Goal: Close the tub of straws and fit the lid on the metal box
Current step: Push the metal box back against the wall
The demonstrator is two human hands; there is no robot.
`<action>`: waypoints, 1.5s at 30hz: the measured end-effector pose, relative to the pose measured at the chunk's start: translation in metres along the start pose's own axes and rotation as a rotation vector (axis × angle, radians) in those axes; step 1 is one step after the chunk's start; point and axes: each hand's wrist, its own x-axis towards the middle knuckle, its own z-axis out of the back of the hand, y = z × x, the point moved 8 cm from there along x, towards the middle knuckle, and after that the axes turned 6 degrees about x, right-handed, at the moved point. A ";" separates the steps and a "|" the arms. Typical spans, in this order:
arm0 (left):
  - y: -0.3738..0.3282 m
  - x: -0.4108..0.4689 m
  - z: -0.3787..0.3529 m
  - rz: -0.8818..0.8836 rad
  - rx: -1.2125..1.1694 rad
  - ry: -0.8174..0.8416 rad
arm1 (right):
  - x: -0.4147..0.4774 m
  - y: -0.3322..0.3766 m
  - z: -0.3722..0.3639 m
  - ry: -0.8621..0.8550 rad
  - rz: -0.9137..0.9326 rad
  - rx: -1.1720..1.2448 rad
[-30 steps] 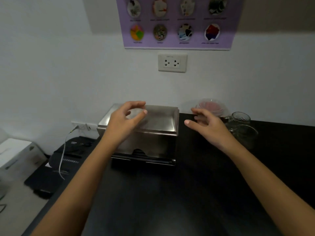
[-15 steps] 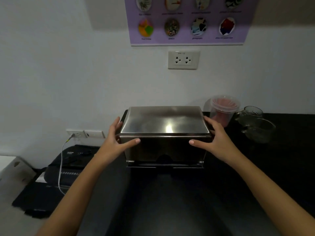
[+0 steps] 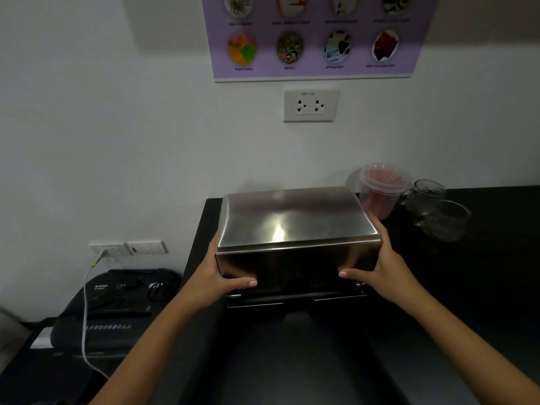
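A shiny metal lid (image 3: 292, 223) covers the metal box, whose dark base strip (image 3: 295, 296) shows just below it on the black counter. My left hand (image 3: 219, 276) grips the lid's left side with its thumb on the front face. On the right side, my right hand (image 3: 377, 267) holds the lid the same way. Behind the box's right corner stands a clear plastic tub of pink straws (image 3: 382, 191) with a clear lid on top.
Two glass cups (image 3: 438, 211) stand right of the tub. The black counter (image 3: 482, 287) ends at its left edge beside my left hand. Below, left, sits a black machine (image 3: 117, 305) with a white cable. A wall socket (image 3: 310, 105) is above the box.
The lid has come down over the box, and both hands have slid lower on its sides, thumbs now on the front. The view has shifted left.
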 end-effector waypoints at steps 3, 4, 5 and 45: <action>-0.001 0.010 0.003 -0.029 -0.010 0.003 | 0.010 -0.005 -0.003 0.004 -0.023 0.022; 0.000 0.014 0.003 -0.029 -0.008 0.008 | 0.013 -0.007 -0.003 0.000 -0.027 0.026; 0.000 0.019 0.005 -0.025 -0.002 0.011 | 0.017 -0.008 -0.004 -0.005 -0.030 0.027; -0.004 0.157 0.028 0.028 0.003 0.093 | 0.157 -0.021 -0.013 -0.007 0.001 0.020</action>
